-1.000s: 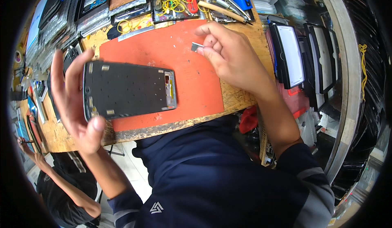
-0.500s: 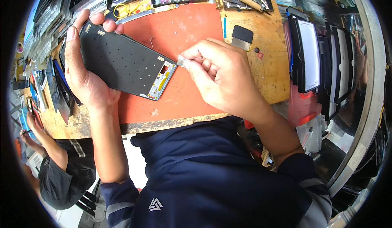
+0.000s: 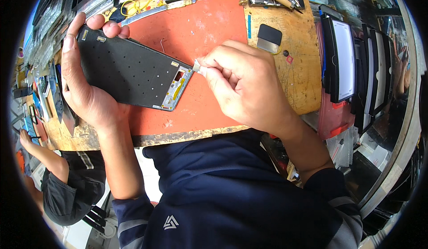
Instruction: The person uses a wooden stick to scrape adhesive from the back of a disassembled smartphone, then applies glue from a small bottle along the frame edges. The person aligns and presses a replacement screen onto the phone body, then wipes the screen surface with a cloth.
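- The dark phone frame (image 3: 129, 71) is held over the left part of the orange mat (image 3: 214, 22); its right end is left unsupported.
- By the left hand (image 3: 96, 104), half curled, the frame's left end is gripped; the fingertips are hooked over the far edge.
- By the right hand (image 3: 245, 84), nearly closed, a small grey flat piece (image 3: 196, 65) is pinched between thumb and forefinger; it is held at the frame's far right corner; whether contact is made cannot be told.
- The corner could be nicked if the piece is slipped; the yellow strip (image 3: 179, 87) could be torn by a skid nearward; the frame could be twisted loose by hard pressure on its free end.
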The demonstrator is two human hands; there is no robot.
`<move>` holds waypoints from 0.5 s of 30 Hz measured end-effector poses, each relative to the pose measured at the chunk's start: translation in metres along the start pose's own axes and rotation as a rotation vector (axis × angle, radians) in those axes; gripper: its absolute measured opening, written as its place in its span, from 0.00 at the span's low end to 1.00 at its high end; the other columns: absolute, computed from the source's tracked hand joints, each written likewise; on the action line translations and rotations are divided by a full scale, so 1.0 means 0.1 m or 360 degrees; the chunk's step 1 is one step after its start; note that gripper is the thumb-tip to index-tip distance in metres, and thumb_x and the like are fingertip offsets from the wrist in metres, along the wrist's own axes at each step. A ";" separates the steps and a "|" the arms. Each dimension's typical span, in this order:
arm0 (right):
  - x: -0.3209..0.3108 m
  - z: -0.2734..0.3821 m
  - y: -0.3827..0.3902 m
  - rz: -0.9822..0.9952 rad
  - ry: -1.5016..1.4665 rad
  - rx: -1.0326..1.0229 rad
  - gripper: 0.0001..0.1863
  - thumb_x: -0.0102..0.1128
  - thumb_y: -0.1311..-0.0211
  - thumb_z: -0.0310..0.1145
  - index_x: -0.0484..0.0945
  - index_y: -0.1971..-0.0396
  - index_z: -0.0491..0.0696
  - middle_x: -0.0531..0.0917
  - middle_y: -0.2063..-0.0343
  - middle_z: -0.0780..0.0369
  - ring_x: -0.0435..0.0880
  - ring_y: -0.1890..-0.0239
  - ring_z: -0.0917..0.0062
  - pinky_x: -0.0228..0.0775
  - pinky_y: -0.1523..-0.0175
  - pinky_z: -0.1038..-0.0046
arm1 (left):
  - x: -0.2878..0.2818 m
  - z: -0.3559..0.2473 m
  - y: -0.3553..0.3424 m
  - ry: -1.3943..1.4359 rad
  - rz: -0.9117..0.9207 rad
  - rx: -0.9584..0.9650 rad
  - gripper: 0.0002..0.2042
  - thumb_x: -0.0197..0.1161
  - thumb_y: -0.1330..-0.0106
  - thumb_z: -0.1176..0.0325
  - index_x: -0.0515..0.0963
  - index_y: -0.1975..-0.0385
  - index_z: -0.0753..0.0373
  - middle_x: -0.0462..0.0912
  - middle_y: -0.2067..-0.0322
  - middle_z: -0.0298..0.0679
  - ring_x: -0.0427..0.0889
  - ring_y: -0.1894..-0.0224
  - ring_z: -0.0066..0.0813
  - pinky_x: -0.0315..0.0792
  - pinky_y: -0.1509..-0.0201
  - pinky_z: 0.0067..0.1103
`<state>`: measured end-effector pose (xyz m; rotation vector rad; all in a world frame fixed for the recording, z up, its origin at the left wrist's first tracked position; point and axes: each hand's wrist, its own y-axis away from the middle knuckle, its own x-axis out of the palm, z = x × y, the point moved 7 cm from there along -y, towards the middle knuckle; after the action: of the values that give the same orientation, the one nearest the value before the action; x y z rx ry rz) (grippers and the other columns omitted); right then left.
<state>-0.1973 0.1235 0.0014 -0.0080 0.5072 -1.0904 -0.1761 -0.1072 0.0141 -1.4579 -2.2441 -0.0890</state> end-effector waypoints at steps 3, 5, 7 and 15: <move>0.00 -0.01 -0.01 0.0021 -0.0010 0.0001 0.02 0.63 0.37 0.20 0.79 0.69 0.40 0.82 0.73 0.52 0.83 0.69 0.52 0.74 0.63 0.56 | -0.05 0.00 -0.03 0.0119 -0.0025 0.0026 0.25 0.48 0.17 0.59 0.68 0.34 0.76 0.82 0.48 0.51 0.86 0.50 0.41 0.81 0.40 0.40; 0.01 -0.01 -0.02 0.0008 -0.0056 0.0004 0.02 0.64 0.36 0.19 0.80 0.69 0.39 0.81 0.74 0.55 0.79 0.72 0.64 0.69 0.67 0.64 | -0.05 0.00 -0.02 0.0168 0.0028 0.0024 0.25 0.48 0.17 0.58 0.68 0.34 0.76 0.82 0.48 0.51 0.86 0.50 0.41 0.81 0.40 0.40; 0.01 -0.01 -0.02 -0.0009 -0.0093 0.0010 0.04 0.64 0.34 0.17 0.80 0.70 0.38 0.79 0.76 0.61 0.72 0.78 0.83 0.61 0.74 0.76 | -0.08 0.00 -0.01 0.0107 -0.0018 0.0041 0.25 0.48 0.17 0.58 0.68 0.34 0.76 0.82 0.48 0.51 0.86 0.50 0.41 0.80 0.39 0.40; 0.02 -0.02 -0.04 0.0003 -0.0089 0.0036 0.06 0.65 0.33 0.17 0.80 0.71 0.38 0.78 0.79 0.63 0.70 0.81 0.88 0.58 0.76 0.78 | -0.09 -0.01 0.04 -0.0063 -0.0197 0.0084 0.25 0.48 0.17 0.59 0.68 0.34 0.76 0.82 0.47 0.51 0.85 0.48 0.43 0.80 0.39 0.41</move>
<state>-0.2006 0.1203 0.0001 -0.0181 0.4448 -1.0910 -0.1693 -0.1135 0.0110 -1.3039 -2.3493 -0.0404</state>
